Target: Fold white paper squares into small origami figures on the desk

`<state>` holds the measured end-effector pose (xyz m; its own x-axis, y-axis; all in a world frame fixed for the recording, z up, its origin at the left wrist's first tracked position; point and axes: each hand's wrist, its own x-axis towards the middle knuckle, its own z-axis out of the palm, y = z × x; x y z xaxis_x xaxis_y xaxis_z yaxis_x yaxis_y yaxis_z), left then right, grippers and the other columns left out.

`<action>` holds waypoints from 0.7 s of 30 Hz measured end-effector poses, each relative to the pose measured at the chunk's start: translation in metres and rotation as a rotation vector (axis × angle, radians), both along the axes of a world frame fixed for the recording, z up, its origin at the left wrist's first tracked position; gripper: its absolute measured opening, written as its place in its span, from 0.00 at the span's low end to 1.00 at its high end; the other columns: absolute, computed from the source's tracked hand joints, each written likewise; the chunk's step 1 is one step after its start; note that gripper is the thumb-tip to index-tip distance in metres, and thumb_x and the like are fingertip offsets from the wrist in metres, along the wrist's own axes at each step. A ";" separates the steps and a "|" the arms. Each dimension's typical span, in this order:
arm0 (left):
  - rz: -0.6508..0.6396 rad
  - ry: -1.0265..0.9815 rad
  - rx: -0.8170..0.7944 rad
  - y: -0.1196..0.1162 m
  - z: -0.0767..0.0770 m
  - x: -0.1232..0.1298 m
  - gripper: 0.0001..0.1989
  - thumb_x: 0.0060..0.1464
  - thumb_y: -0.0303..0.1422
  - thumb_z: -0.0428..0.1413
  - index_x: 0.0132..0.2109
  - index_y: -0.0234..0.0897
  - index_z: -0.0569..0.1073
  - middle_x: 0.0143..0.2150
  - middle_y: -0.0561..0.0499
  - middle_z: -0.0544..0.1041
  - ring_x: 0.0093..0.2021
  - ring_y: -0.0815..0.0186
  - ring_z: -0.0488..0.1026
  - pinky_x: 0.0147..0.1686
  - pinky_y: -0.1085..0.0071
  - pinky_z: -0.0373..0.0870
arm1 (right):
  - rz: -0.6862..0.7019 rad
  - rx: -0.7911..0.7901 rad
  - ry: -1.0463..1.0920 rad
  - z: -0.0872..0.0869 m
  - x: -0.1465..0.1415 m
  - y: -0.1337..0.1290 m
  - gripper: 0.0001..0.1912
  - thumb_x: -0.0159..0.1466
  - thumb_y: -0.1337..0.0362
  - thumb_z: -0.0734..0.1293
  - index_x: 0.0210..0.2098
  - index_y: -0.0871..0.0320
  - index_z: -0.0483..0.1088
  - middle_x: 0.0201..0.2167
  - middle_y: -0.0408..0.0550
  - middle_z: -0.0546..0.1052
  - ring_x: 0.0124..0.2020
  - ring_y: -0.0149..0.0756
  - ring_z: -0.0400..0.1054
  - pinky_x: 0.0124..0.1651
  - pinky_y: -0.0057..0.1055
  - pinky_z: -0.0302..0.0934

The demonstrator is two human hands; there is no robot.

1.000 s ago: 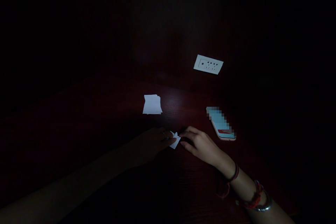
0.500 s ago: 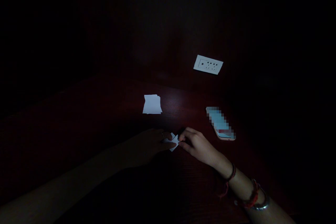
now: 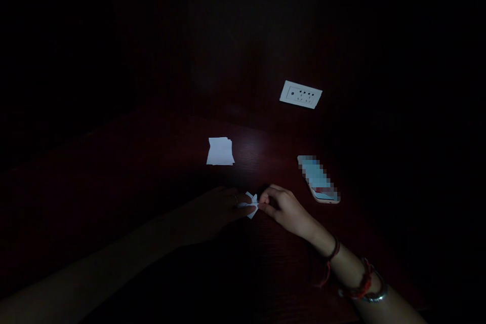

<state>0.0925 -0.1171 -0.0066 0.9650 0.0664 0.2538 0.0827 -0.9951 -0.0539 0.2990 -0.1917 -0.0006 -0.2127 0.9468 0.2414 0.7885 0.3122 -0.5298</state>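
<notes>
A small folded piece of white paper (image 3: 251,214) lies on the dark red table between my two hands. My left hand (image 3: 222,210), in deep shadow and wearing a ring, has its thumb and a finger on the paper from the left. From the right, my right hand (image 3: 283,207) pinches the paper's edge between thumb and fingertips. A small flap stands up near the right fingertips. Bracelets circle my right wrist. Shadow hides most of the left fingers.
Beyond my hands lies a small stack of white paper sheets (image 3: 220,151). To the right rests a phone (image 3: 319,179) with its screen lit and blurred out. A white socket plate (image 3: 301,94) is on the back wall. Darkness covers the surroundings.
The paper's top right flap has changed from a broad point to a narrower upright piece at the fingertips. Both hands stay nearly in place.
</notes>
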 end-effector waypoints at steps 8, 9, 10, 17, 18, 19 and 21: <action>-0.034 -0.011 -0.049 0.006 -0.010 0.000 0.27 0.48 0.22 0.50 0.55 0.43 0.56 0.56 0.51 0.59 0.53 0.57 0.56 0.49 0.61 0.53 | 0.069 0.045 0.008 0.004 -0.002 -0.004 0.05 0.55 0.74 0.60 0.29 0.60 0.64 0.29 0.44 0.65 0.30 0.27 0.60 0.33 0.23 0.56; -0.039 -0.019 -0.054 0.006 -0.010 0.000 0.27 0.48 0.22 0.50 0.55 0.43 0.57 0.56 0.50 0.59 0.53 0.57 0.57 0.49 0.61 0.54 | 0.073 0.045 0.011 0.004 -0.002 -0.004 0.05 0.55 0.74 0.60 0.29 0.60 0.64 0.29 0.44 0.66 0.29 0.27 0.60 0.32 0.22 0.56; -0.043 -0.031 -0.059 0.006 -0.009 0.000 0.27 0.47 0.22 0.49 0.55 0.43 0.57 0.56 0.50 0.59 0.53 0.58 0.57 0.49 0.61 0.54 | 0.075 0.043 0.013 0.004 -0.002 -0.004 0.05 0.55 0.74 0.60 0.29 0.60 0.65 0.28 0.44 0.66 0.28 0.27 0.60 0.31 0.22 0.55; -0.008 -0.017 -0.083 0.005 -0.008 0.000 0.28 0.46 0.20 0.49 0.55 0.42 0.58 0.55 0.47 0.60 0.51 0.57 0.59 0.47 0.61 0.57 | 0.040 0.050 0.033 0.003 -0.005 -0.005 0.05 0.55 0.74 0.61 0.28 0.60 0.65 0.24 0.40 0.67 0.24 0.24 0.59 0.27 0.20 0.53; -0.001 -0.004 -0.084 0.005 -0.009 0.000 0.28 0.46 0.19 0.49 0.55 0.42 0.57 0.55 0.47 0.60 0.51 0.57 0.59 0.47 0.61 0.57 | 0.038 0.058 0.035 0.003 -0.005 -0.005 0.05 0.54 0.74 0.61 0.29 0.60 0.65 0.23 0.40 0.67 0.24 0.24 0.59 0.27 0.20 0.53; 0.006 -0.001 -0.087 0.006 -0.010 0.000 0.29 0.46 0.19 0.49 0.55 0.42 0.57 0.55 0.48 0.60 0.52 0.57 0.58 0.48 0.61 0.56 | 0.039 0.065 0.036 0.002 -0.005 -0.005 0.05 0.55 0.74 0.61 0.29 0.59 0.65 0.24 0.40 0.67 0.24 0.24 0.59 0.27 0.20 0.53; 0.001 -0.008 -0.096 0.007 -0.011 0.000 0.28 0.47 0.19 0.48 0.55 0.42 0.57 0.56 0.49 0.59 0.53 0.58 0.57 0.49 0.61 0.55 | 0.049 0.073 0.032 0.002 -0.005 -0.006 0.06 0.55 0.74 0.61 0.31 0.59 0.64 0.26 0.40 0.69 0.25 0.24 0.61 0.28 0.20 0.54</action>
<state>0.0930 -0.1102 -0.0179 0.9628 0.0920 0.2541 0.0839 -0.9956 0.0423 0.2940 -0.1973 0.0012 -0.2498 0.9151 0.3166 0.7545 0.3889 -0.5287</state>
